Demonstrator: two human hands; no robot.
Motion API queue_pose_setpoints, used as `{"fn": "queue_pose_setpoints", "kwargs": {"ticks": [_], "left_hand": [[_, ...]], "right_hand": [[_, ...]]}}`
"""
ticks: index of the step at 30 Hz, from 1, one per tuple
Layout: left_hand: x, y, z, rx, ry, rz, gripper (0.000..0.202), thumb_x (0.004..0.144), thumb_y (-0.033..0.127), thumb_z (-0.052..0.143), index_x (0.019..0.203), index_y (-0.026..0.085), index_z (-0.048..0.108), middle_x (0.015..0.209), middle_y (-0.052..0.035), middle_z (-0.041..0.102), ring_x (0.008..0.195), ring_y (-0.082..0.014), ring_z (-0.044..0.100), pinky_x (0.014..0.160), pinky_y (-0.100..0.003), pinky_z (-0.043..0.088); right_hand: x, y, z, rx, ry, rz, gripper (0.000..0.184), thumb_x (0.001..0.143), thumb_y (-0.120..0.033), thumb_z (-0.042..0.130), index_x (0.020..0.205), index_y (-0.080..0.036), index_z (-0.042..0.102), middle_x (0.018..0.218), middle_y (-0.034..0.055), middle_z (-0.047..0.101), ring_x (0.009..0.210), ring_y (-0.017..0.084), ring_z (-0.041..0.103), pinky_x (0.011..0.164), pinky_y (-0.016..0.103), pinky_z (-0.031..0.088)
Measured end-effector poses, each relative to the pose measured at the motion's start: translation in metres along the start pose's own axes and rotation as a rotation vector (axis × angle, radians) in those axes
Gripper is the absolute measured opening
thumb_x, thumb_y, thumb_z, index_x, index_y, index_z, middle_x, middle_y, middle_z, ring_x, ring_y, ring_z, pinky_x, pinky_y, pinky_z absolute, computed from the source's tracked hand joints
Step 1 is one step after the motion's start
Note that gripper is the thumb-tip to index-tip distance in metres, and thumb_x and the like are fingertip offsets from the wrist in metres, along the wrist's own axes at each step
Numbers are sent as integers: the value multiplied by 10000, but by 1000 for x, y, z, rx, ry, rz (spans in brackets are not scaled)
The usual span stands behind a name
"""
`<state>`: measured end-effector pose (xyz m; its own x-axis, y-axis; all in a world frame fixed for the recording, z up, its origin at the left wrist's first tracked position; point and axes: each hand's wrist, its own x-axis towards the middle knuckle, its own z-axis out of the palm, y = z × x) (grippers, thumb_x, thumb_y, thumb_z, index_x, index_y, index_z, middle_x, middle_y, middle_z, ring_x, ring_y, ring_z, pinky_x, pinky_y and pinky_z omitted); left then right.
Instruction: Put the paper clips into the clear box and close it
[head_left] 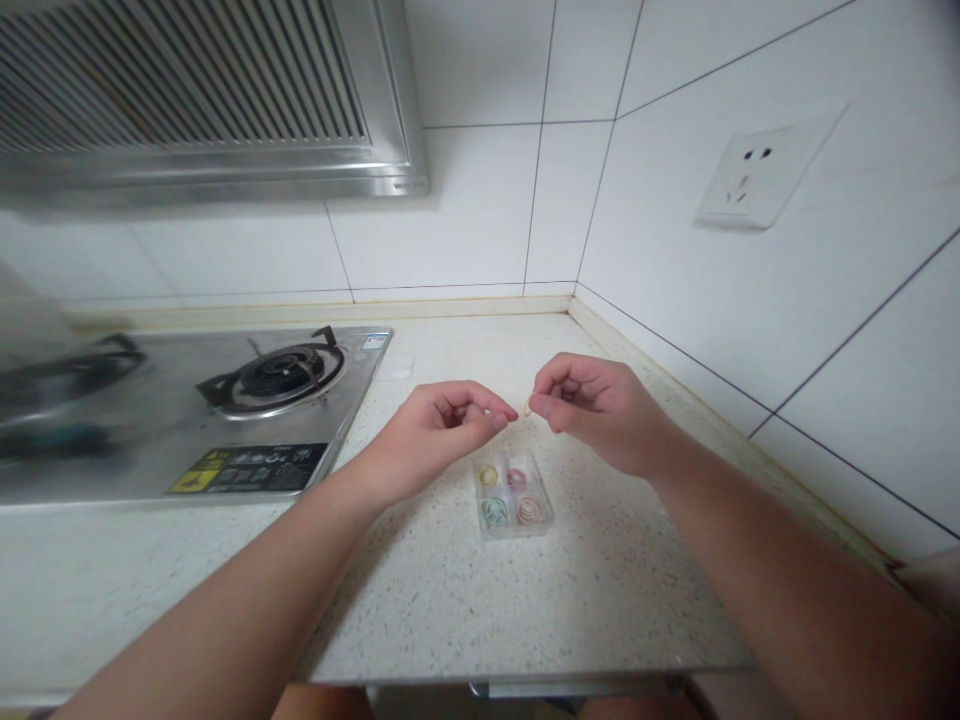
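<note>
My right hand [592,405] pinches a small pale yellow hair tie [527,407] between thumb and forefinger, above the counter. Just left of it, my left hand [454,425] has its thumb and forefinger pressed together at the tips; whether anything is between them is too small to tell. Below both hands, a clear plastic box [514,532] with several compartments rests on the counter. Inside lie yellow hair ties [487,475], dark pink ones [516,478], green ones [494,512] and light pink ones [529,509], sorted by colour.
A flat clear plastic piece [395,368] lies beside the steel gas stove [255,455]. The stove's burner [281,372] is on the left, under a range hood [405,150]. A wall socket [757,180] is at upper right. The speckled counter [442,610] ends at the front edge.
</note>
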<state>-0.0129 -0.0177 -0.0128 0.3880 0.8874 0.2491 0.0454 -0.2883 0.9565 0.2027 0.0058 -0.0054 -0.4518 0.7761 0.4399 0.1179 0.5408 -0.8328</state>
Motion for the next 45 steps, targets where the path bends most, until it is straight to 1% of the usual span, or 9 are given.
{"fn": "queue_pose_setpoints", "kwargs": {"ticks": [4, 8, 14, 21, 27, 30, 37, 45], "left_hand": [[0, 0, 0, 29, 3, 10, 208, 861, 348, 698, 870, 143, 732, 730, -10, 649, 611, -90, 488, 574, -223, 370], [0, -1, 0, 34, 4, 20, 208, 868, 349, 691, 862, 144, 729, 703, 1, 638, 588, -85, 472, 564, -222, 367], [1, -2, -1, 52, -4, 20, 200, 880, 332, 676, 876, 140, 729, 798, -25, 689, 680, -99, 546, 638, -224, 416], [0, 0, 0, 89, 3, 22, 182, 885, 310, 662, 874, 141, 726, 756, -5, 677, 622, -85, 512, 611, -223, 406], [0, -2, -1, 64, -7, 30, 195, 886, 329, 673, 886, 143, 733, 822, -23, 700, 696, -95, 554, 649, -221, 419], [0, -3, -1, 72, -6, 35, 197, 886, 330, 673, 890, 143, 734, 812, -21, 696, 674, -91, 537, 629, -220, 407], [0, -1, -1, 98, -15, 22, 199, 886, 325, 661, 884, 137, 727, 736, -1, 655, 611, -84, 487, 578, -221, 373], [0, -2, -2, 87, -28, 31, 198, 897, 331, 657, 888, 144, 720, 723, 11, 634, 597, -78, 463, 574, -224, 361]], "right_hand": [[1, 0, -1, 39, -8, 3, 150, 860, -296, 694, 816, -164, 638, 648, -24, 568, 555, 80, 469, 495, 212, 362], [1, 0, 0, 76, -22, 22, 121, 822, -248, 735, 816, -160, 652, 621, -37, 552, 540, 71, 454, 483, 201, 345], [0, -1, 0, 72, -21, 17, 132, 840, -269, 723, 814, -154, 665, 581, -44, 532, 514, 64, 443, 462, 188, 338], [1, -3, -1, 65, -1, 11, 109, 842, -255, 715, 816, -153, 686, 565, -39, 568, 499, 61, 474, 449, 181, 332], [0, -4, -1, 67, -14, 18, 128, 850, -272, 702, 820, -148, 696, 545, -38, 562, 484, 62, 461, 431, 180, 317], [0, -5, -1, 68, -15, 5, 128, 861, -264, 680, 822, -143, 695, 543, -36, 563, 483, 62, 460, 432, 181, 319], [0, -5, -3, 85, -15, 2, 76, 856, -189, 641, 840, -144, 701, 525, -45, 552, 468, 59, 449, 425, 180, 307], [-2, -3, -5, 109, -29, -28, 98, 887, -214, 631, 871, -151, 705, 554, -47, 535, 484, 59, 447, 432, 184, 310]]}}
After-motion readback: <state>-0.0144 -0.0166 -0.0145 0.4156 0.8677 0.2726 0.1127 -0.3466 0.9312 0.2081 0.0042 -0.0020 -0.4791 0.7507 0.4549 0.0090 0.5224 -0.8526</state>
